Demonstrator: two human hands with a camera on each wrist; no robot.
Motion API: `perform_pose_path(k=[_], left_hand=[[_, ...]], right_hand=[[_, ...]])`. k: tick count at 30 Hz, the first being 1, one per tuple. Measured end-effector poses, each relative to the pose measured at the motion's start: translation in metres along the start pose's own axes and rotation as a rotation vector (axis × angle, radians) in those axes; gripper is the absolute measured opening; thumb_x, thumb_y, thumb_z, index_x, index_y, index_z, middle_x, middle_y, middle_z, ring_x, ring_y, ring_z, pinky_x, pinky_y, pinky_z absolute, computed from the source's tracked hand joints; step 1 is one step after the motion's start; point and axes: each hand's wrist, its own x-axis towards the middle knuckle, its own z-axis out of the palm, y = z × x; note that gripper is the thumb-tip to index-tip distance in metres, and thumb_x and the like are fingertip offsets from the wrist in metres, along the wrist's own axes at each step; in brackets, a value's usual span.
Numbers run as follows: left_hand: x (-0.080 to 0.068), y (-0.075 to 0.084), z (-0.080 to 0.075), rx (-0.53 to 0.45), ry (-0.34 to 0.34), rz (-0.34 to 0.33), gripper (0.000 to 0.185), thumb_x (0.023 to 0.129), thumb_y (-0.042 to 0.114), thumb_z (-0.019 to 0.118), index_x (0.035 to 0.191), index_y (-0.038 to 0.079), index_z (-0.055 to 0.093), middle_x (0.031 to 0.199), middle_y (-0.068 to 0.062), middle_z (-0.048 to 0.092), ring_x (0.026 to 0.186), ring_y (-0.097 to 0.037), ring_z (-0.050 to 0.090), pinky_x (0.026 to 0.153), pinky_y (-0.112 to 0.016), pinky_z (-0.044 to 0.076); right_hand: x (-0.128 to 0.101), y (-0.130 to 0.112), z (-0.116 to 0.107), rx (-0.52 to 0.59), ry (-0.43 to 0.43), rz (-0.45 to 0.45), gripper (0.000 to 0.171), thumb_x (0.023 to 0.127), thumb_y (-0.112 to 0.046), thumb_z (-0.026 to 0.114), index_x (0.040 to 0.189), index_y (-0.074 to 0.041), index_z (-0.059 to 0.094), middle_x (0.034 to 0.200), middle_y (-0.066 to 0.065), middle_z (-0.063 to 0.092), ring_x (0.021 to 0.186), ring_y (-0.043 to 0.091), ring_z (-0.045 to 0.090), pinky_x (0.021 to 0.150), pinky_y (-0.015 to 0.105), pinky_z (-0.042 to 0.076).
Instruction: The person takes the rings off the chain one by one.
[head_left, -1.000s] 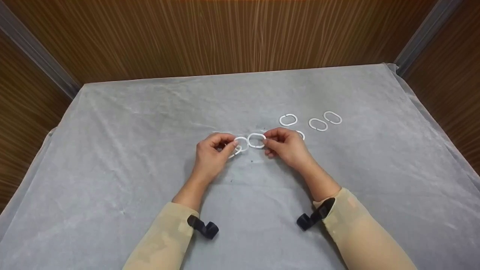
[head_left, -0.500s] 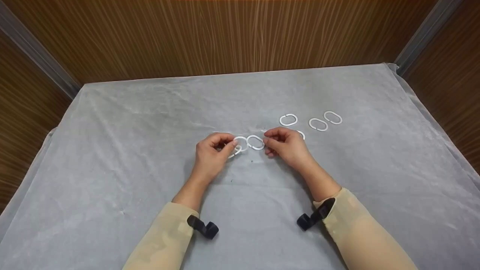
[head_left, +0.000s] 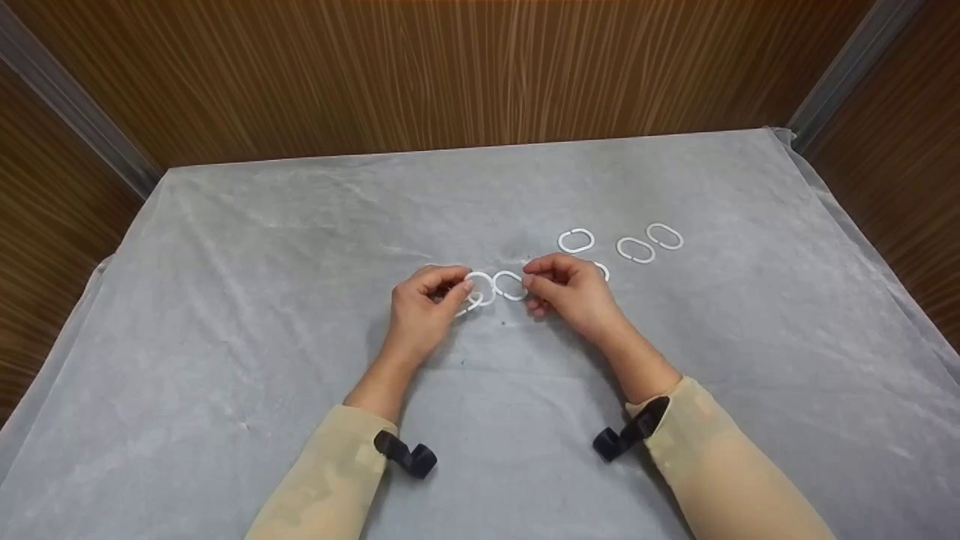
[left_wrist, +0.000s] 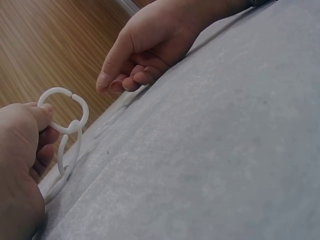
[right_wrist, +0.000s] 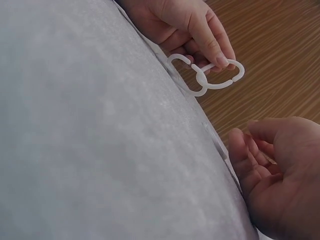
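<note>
My left hand pinches a white plastic shower curtain ring, an open oval with a gap in its side. A second ring hangs linked through it, and what looks like a third is linked below, partly hidden by the hand. To the right, my right hand hovers over the cloth with loosely bent fingers. In both wrist views nothing lies between its fingertips. Between the hands in the head view lies a single ring, apparently on the cloth, close to the right fingertips.
A grey cloth covers the table. Beyond the right hand lie several loose rings: one at the back, a pair farther right, and one half hidden behind the hand. Wood-grain panels enclose the table's far side.
The right hand has let go of a ring, which has tilted and dropped between the hands. That hand has shifted slightly left. The left hand stays put with its linked rings.
</note>
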Motion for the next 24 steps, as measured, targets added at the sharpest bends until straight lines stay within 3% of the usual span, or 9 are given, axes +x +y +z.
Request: perform_pose_path(k=[9,24], left_hand=[[0.0001,0.0014,0.0005,-0.011,-0.007,-0.041,0.008,0.092,0.006,0.084,0.099,0.005,0.082,0.09,-0.004,0.076,0.078,-0.016,0.066,0.07,-0.023,0.053],[-0.0001,0.006,0.0003,-0.046,-0.041,-0.099,0.009,0.09,0.005,0.085,0.097,0.002,0.081,0.087,-0.004,0.076,0.074,-0.015,0.068,0.066,-0.023,0.053]], right_hand=[[-0.0038,-0.002,0.0032,0.007,-0.125,-0.024,0.028,0.097,0.0,0.074,0.118,0.016,0.065,0.083,0.011,0.069,0.064,0.014,0.067,0.061,0.027,0.059],[-0.0044,-0.0009,0.0028,0.016,-0.206,-0.02,0.027,0.096,0.002,0.075,0.119,0.013,0.067,0.087,0.008,0.072,0.069,0.015,0.07,0.065,0.029,0.061]])
